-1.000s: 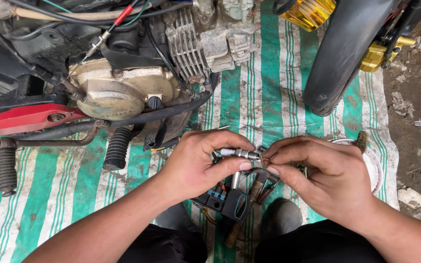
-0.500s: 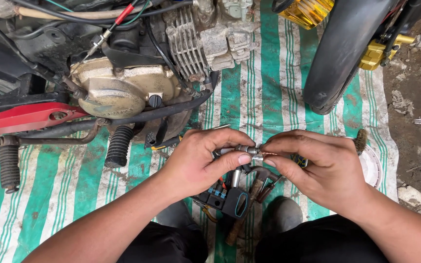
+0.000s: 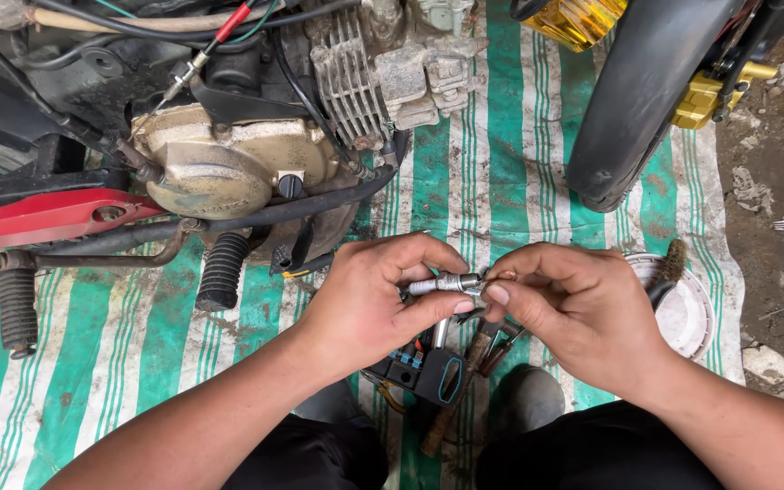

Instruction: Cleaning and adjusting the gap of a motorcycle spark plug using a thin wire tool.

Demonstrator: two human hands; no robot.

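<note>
My left hand (image 3: 369,304) pinches a small silver spark plug (image 3: 442,284) between thumb and fingers, holding it level over the green and white striped tarp (image 3: 492,172). My right hand (image 3: 578,308) meets it from the right, with thumb and forefinger closed on the plug's right tip. Both hands hover just in front of my knees. Below them lies a black and blue tool holder (image 3: 428,370) with several hand tools beside it.
A motorcycle engine (image 3: 229,163) with a tan side cover, cooling fins and black foot pegs (image 3: 222,270) fills the upper left. A black tyre (image 3: 637,100) stands at upper right. A white round lid (image 3: 687,313) with a brush lies to the right, next to bare dirt.
Both hands have stayed together on the spark plug and shifted slightly. My right fingers have adjusted their pinch on its tip.
</note>
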